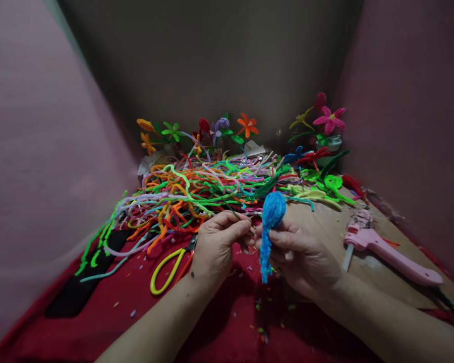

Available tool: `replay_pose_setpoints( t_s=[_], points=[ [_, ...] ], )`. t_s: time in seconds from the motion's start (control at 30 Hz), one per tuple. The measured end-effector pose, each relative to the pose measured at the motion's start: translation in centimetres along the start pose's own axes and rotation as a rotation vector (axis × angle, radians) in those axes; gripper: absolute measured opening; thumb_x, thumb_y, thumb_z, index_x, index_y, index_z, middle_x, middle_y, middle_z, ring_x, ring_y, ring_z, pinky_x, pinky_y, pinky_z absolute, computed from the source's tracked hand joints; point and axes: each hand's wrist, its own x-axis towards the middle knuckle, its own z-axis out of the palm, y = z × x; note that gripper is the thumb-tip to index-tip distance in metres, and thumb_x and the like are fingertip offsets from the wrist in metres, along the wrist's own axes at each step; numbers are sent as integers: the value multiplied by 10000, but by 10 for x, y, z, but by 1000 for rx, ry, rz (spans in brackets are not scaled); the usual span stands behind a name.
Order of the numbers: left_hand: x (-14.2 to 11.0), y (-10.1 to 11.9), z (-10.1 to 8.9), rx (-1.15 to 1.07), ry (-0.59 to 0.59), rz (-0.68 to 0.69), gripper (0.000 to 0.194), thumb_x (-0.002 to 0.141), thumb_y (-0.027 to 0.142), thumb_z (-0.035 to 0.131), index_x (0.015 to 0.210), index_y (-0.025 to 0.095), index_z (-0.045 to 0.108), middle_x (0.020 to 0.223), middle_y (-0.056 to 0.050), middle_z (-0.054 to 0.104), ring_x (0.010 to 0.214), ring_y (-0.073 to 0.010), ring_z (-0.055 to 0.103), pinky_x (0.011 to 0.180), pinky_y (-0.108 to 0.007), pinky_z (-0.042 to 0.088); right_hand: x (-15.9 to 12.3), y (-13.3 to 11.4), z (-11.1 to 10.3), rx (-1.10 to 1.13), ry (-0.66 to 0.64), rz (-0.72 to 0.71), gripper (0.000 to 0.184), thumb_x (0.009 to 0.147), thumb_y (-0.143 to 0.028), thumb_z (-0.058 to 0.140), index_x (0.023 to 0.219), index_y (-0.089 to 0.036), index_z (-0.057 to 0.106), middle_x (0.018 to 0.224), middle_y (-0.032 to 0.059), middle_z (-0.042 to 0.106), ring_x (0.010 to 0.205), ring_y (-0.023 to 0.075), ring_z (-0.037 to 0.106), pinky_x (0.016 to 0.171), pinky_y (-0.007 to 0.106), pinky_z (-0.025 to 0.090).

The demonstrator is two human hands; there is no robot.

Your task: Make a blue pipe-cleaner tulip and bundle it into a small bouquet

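Note:
A blue pipe-cleaner flower bud (274,209), rounded on top with a fuzzy strip hanging below, is pinched between the thumb and fingers of my right hand (300,252). To its left, my left hand (223,237) is closed in a pinch on a thin dark stem (232,209) that pokes up past the fingertips. The fingertips of both hands come close together over the red cloth (245,302). Whether the stem joins the blue bud is hidden behind the fingers.
A tangled heap of coloured pipe cleaners (196,181) lies beyond my hands. Yellow-handled scissors (168,272) rest left, beside a black strip (87,282). A pink glue gun (389,252) lies on a board (318,227) at right. Finished pipe-cleaner flowers (247,125) stand behind.

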Motion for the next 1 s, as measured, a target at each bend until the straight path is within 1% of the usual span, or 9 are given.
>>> replay_pose_setpoints(
  t_s=[0.2,0.37,0.43,0.5,0.57,0.63,0.73,0.83,1.0],
  points=[
    [5,-2,1,-3,56,-6,125,693,162,658,590,143,592,548,8,618,495,-100,559,483,-201,420,4,4,0,30,4,-14,96,641,-179,693,614,-136,612,470,-58,342,419,39,225,394,158,237],
    [6,-6,2,75,62,85,142,684,167,670,563,153,598,552,14,603,516,-103,545,520,-213,427,4,5,-2,30,11,-26,119,642,-185,702,603,-132,602,458,-67,334,411,34,213,387,154,233],
    [6,-6,2,75,35,93,130,695,173,665,579,154,612,563,21,594,520,-94,531,542,-211,429,4,5,-2,37,8,-19,116,636,-189,710,609,-131,613,464,-58,390,403,31,242,389,155,247],
    [7,-6,1,36,-13,54,66,729,201,645,679,159,655,589,22,591,534,-87,523,569,-209,431,4,5,-2,45,7,-12,91,617,-177,721,647,-132,647,523,-28,508,435,41,360,434,161,322],
    [8,-3,-1,-15,-43,31,94,768,232,614,809,170,672,631,19,592,567,-86,527,599,-211,435,5,4,-2,45,5,-17,115,607,-165,725,711,-135,685,627,5,609,543,75,496,539,181,408],
    [8,3,-3,-26,-37,65,133,798,256,585,878,185,664,658,18,584,601,-89,532,624,-217,438,7,2,-4,33,7,-34,135,612,-163,723,743,-136,703,688,23,655,639,107,563,640,212,446],
    [8,10,-8,98,31,110,165,786,270,605,914,187,669,598,31,538,549,-71,488,544,-179,401,13,-1,-8,2,32,-69,116,618,-176,727,725,-135,707,681,27,675,627,118,583,663,237,458],
    [4,14,-9,251,38,46,192,732,270,658,886,161,692,496,44,484,436,-49,386,414,-162,294,17,-3,-14,-11,87,-96,110,607,-177,742,695,-126,701,661,27,679,598,109,581,638,225,454],
    [-1,11,-7,340,4,44,119,694,258,683,778,175,674,519,39,518,433,-56,397,411,-173,292,18,-5,-17,-71,100,-152,165,630,-195,741,776,-127,707,721,41,692,620,114,588,619,226,451]
  ],
)
